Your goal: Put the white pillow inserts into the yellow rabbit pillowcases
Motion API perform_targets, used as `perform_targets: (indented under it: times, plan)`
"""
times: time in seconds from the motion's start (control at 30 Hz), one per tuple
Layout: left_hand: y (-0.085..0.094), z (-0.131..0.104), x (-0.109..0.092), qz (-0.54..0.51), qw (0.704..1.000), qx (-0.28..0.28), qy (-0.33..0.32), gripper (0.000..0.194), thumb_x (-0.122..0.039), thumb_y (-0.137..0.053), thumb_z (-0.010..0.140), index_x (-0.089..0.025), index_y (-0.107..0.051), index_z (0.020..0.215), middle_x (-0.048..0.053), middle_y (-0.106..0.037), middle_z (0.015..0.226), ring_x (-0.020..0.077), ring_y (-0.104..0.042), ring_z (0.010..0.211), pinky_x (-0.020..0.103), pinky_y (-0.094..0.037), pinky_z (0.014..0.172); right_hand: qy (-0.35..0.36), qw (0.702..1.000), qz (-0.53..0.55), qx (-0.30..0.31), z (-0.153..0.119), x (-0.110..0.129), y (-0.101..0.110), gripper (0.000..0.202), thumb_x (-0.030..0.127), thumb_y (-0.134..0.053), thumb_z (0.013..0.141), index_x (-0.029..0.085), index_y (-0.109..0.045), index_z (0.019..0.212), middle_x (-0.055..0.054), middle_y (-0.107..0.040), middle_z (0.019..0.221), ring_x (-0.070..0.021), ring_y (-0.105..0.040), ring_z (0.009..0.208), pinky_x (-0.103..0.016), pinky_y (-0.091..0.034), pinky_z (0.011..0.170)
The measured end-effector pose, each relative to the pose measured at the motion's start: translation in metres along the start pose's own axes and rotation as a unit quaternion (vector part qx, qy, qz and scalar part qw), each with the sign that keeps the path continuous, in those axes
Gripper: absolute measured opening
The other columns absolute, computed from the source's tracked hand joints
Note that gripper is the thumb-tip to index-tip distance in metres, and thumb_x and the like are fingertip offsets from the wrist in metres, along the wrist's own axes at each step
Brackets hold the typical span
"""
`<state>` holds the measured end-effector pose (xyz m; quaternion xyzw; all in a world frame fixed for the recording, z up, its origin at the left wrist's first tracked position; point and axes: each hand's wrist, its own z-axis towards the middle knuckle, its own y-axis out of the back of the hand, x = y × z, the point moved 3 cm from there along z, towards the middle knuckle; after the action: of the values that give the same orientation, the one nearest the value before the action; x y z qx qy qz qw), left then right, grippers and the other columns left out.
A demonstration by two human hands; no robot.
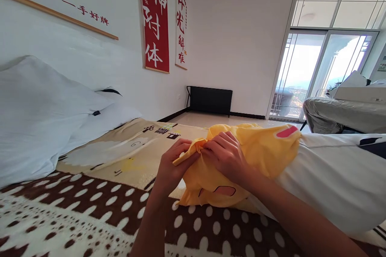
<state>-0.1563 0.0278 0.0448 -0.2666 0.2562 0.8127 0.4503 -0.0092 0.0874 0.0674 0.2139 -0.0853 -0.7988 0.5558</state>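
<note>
Both hands were at the yellow cloth (pixel 262 148), which lay mid-bed, bunched and creased, a pink patch at its upper right corner and a dark-outlined pink shape low on its near side. Left hand (pixel 171 166): pinching a folded edge between thumb and fingers. Right hand (pixel 227 154): fingertips gripping the gathered bit just beside the left thumb, wrist bent over the cloth. The cloth's right end overlapped a white pillow (pixel 334 176); how far the pillow reached beneath could not be told. Under the cloth, a beige sheet (pixel 105 160) with printed figures; nearer, a brown blanket (pixel 99 186) with pale spots. More white pillows (pixel 39 120) leaned at the left wall. Beyond the bed, a black panel (pixel 209 100) stood against the wall, well apart from the hands.
</note>
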Motion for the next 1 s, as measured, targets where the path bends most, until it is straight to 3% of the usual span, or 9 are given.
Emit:
perform_targets:
  times: [0.27,0.37,0.47,0.5,0.6,0.67,0.73,0.8,1.0]
  plan:
    - [-0.002,-0.003,0.007,0.007,0.999,0.004,0.038,0.02,-0.036,-0.064,0.077,-0.017,-0.063,0.083,0.002,-0.061,0.079,0.0157,-0.052,0.074,0.025,-0.042,0.067,-0.038,0.988,0.125,0.077,0.008,-0.002,0.003,0.023,0.017,-0.042,0.092,0.018,-0.066,0.089,-0.004,-0.067,0.08,-0.0154,-0.054,0.078,-0.03,-0.041,0.076]
    - [-0.002,-0.004,0.009,-0.03,0.998,0.002,0.064,0.022,-0.037,-0.065,0.077,-0.017,-0.063,0.085,0.002,-0.06,0.079,0.0149,-0.051,0.073,0.023,-0.041,0.063,-0.047,0.985,0.117,0.114,0.021,-0.018,0.013,0.029,0.011,-0.042,0.088,0.019,-0.061,0.108,-0.006,-0.065,0.106,-0.0184,-0.053,0.099,-0.034,-0.037,0.089]
    - [-0.004,-0.004,0.008,-0.064,0.996,0.01,0.064,0.02,-0.035,-0.066,0.077,-0.018,-0.062,0.086,0.002,-0.059,0.08,0.0151,-0.051,0.075,0.023,-0.041,0.066,-0.063,0.974,0.076,0.204,0.032,-0.039,0.016,0.05,0.011,-0.047,0.081,0.018,-0.045,0.131,-0.012,-0.052,0.131,-0.0239,-0.041,0.121,-0.043,-0.027,0.099]
    - [-0.004,-0.004,0.007,-0.07,0.996,0.011,0.061,0.019,-0.034,-0.066,0.077,-0.018,-0.061,0.086,0.001,-0.059,0.08,0.0152,-0.051,0.076,0.023,-0.041,0.067,-0.073,0.963,0.075,0.247,0.033,-0.044,0.014,0.053,0.012,-0.047,0.081,0.017,-0.041,0.133,-0.013,-0.055,0.125,-0.0245,-0.043,0.119,-0.044,-0.026,0.099]
    - [-0.005,-0.004,0.006,-0.075,0.996,0.003,0.058,0.019,-0.034,-0.065,0.077,-0.019,-0.059,0.088,0.001,-0.058,0.08,0.015,-0.051,0.076,0.023,-0.041,0.066,-0.13,0.927,0.095,0.338,0.029,-0.056,0.005,0.039,0.017,-0.044,0.084,0.015,-0.046,0.123,-0.004,-0.065,0.079,-0.0213,-0.055,0.091,-0.041,-0.031,0.093]
    - [-0.005,-0.005,0.006,-0.078,0.995,-0.007,0.067,0.019,-0.035,-0.065,0.078,-0.02,-0.057,0.086,0.001,-0.057,0.08,0.0143,-0.05,0.074,0.022,-0.04,0.064,-0.153,0.927,0.109,0.325,0.027,-0.059,0.002,0.024,0.02,-0.042,0.086,0.017,-0.051,0.107,0.001,-0.058,0.065,-0.0185,-0.053,0.078,-0.036,-0.034,0.086]
    - [-0.004,-0.005,0.007,-0.088,0.993,-0.021,0.079,0.021,-0.038,-0.064,0.077,-0.019,-0.056,0.082,0.0,-0.055,0.076,0.0131,-0.047,0.07,0.022,-0.038,0.061,-0.163,0.943,0.12,0.265,0.027,-0.061,0.003,0.013,0.025,-0.041,0.087,0.019,-0.052,0.091,0.002,-0.056,0.067,-0.016,-0.049,0.071,-0.03,-0.035,0.078]
    - [-0.002,-0.006,0.008,-0.114,0.989,-0.041,0.09,0.024,-0.04,-0.065,0.076,-0.019,-0.055,0.08,-0.001,-0.051,0.072,0.0115,-0.044,0.065,0.02,-0.036,0.058,-0.174,0.956,0.126,0.202,0.028,-0.065,0.008,0.015,0.029,-0.041,0.089,0.02,-0.049,0.081,0.002,-0.054,0.068,-0.0137,-0.045,0.066,-0.027,-0.035,0.071]
    - [0.001,-0.005,0.013,-0.228,0.964,-0.065,0.12,0.032,-0.044,-0.068,0.072,-0.018,-0.053,0.08,-0.002,-0.049,0.069,0.0089,-0.041,0.059,0.018,-0.031,0.05,-0.157,0.981,0.046,0.1,0.025,-0.085,0.032,0.018,0.027,-0.038,0.092,0.021,-0.051,0.08,0.0,-0.055,0.068,-0.0141,-0.044,0.062,-0.027,-0.033,0.068]
